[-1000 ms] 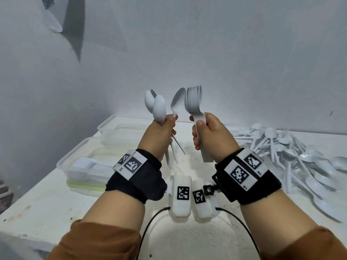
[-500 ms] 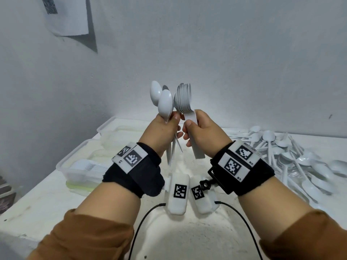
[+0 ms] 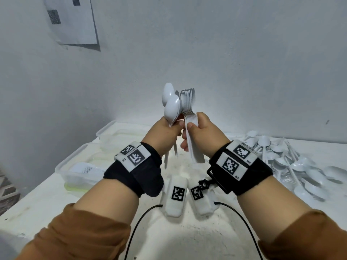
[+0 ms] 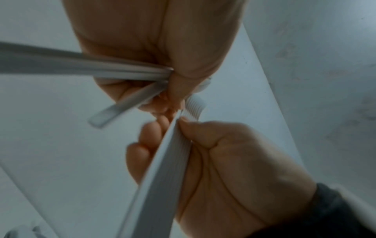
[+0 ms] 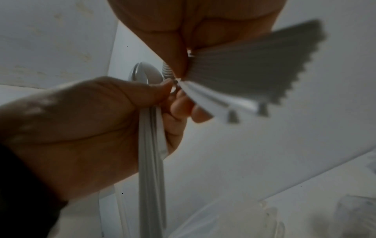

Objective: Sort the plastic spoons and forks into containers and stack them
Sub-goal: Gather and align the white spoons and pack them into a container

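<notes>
L hand (image 3: 165, 136) grips a few loose spoons (image 3: 171, 105), R hand (image 3: 203, 136) clamps the nested spoon stack (image 3: 188, 109), both raised above counter (image 3: 187, 239), bowls touching. Risk: handles already splayed, stack could fan and drop during merge.

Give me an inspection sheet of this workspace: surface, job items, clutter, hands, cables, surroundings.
Surface: white table, dusty-looking.
Job's things: nested spoon stack in the right hand; loose spoons in the left hand; utensil pile on the table at right; near container at left holding white cutlery; far container behind it, contents unclear.
Clutter: nothing seen.
Hands: left hand grips the loose spoons; right hand grips the stack; both raised, close together.
Cables: two black cables from the wrist units.
Surroundings: grey wall, marker sheet on it.
</notes>
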